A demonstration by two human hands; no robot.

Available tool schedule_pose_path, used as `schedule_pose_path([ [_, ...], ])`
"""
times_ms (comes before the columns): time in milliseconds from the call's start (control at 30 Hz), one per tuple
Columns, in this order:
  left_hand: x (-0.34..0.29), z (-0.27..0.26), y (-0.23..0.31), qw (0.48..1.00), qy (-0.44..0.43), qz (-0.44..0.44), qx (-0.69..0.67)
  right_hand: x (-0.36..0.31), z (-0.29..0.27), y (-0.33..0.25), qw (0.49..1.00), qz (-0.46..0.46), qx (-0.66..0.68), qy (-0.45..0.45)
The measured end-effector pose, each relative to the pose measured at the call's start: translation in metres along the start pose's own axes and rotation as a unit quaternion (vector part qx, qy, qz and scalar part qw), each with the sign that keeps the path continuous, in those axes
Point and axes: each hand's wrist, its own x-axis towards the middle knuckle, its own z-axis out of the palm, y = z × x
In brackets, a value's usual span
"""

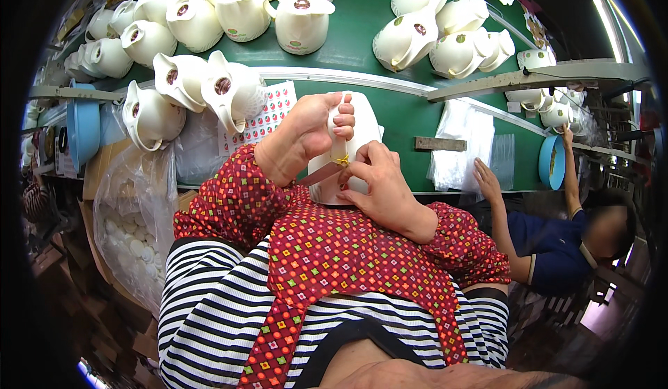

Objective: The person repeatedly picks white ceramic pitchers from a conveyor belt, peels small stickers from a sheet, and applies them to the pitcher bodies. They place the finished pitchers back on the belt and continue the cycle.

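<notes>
A white jug (362,119) lies against my apron at the edge of the green bench. My left hand (306,135) is closed round its handle, fingers wrapped over the top. Lower on the handle sits a small yellow twist tie (342,160). A brownish-pink strip (319,175) runs between my left wrist and the tie; what it belongs to is unclear. My right hand (386,191) is closed beside the tie, thumb and fingers pinched near the lower end of the handle. Whatever is between those fingertips is hidden or too small to make out.
Several white jugs (300,24) stand at the back left, others (407,37) at the back right. A sticker sheet (268,110), plastic bags (459,145) and a metal bar (440,143) lie on the bench. A co-worker (557,243) reaches in from the right, near a blue basin (552,161).
</notes>
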Motion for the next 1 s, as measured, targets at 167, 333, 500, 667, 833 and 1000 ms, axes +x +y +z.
schedule_pose_path([
  [167,0.000,0.000,-0.004,0.999,-0.021,0.020,0.022,0.001,0.012,0.012,0.992,-0.023,-0.055,0.114],
  [333,0.012,0.000,-0.005,0.994,-0.056,0.056,0.079,0.009,0.011,0.043,0.971,0.000,-0.081,0.225],
  [500,0.066,0.002,0.006,0.929,-0.056,0.198,0.309,-0.009,0.010,0.082,0.972,0.099,0.013,0.214],
  [667,0.155,0.004,0.048,0.797,-0.003,0.361,0.484,-0.029,0.021,0.112,0.957,0.181,0.110,0.197],
  [833,0.230,0.024,0.107,0.684,0.046,0.485,0.543,-0.036,0.023,0.120,0.938,0.248,0.162,0.179],
  [1000,0.297,0.042,0.174,0.663,0.086,0.503,0.548,-0.026,0.035,0.148,0.950,0.199,0.146,0.190],
])
